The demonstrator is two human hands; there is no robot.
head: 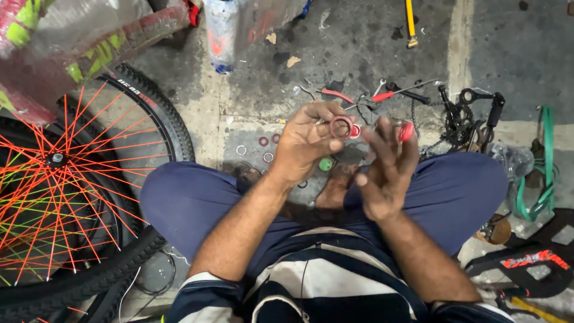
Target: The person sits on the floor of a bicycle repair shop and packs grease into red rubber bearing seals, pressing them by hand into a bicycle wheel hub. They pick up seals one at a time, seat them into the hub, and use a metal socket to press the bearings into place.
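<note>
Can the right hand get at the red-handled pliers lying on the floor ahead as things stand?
Probably yes: the pliers lie in the open on the floor just beyond the right hand, with nothing covering them, though that hand already has something red at its fingertips.

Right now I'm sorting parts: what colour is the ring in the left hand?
Red, a metal ring pinched in the left hand; head view.

Wheel (66,179) left, chain (457,122) right (floor)
</note>
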